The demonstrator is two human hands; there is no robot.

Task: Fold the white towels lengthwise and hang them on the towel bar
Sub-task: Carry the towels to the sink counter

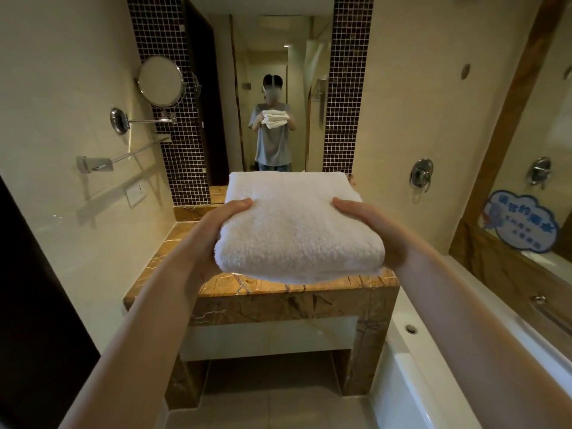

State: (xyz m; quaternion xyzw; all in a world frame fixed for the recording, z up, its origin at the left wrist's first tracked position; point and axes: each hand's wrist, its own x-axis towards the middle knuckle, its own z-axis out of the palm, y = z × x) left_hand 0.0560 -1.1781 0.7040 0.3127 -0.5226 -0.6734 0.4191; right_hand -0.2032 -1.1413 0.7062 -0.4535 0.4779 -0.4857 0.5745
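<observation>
White terry towel (294,230), a thick folded rectangular bundle, is held above the front edge of the brown veined marble counter (278,287). The left hand (216,230) and right hand (365,224) each take one side, thumbs on top, and the grip holds the towel. The pile is looped and soft, the folds rounded.

Step judged: pick-up, no lengthwise fold yet. The next move calls for opening it out, folding it lengthwise, and draping it over the chrome wall bar (123,156) on the left wall.

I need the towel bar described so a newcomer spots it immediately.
Look at the cream left wall, beside the dark mosaic tile strip. Under the round chrome swing-arm mirror a silver towel bar runs from a square bracket; it is the only long straight rail there.
</observation>
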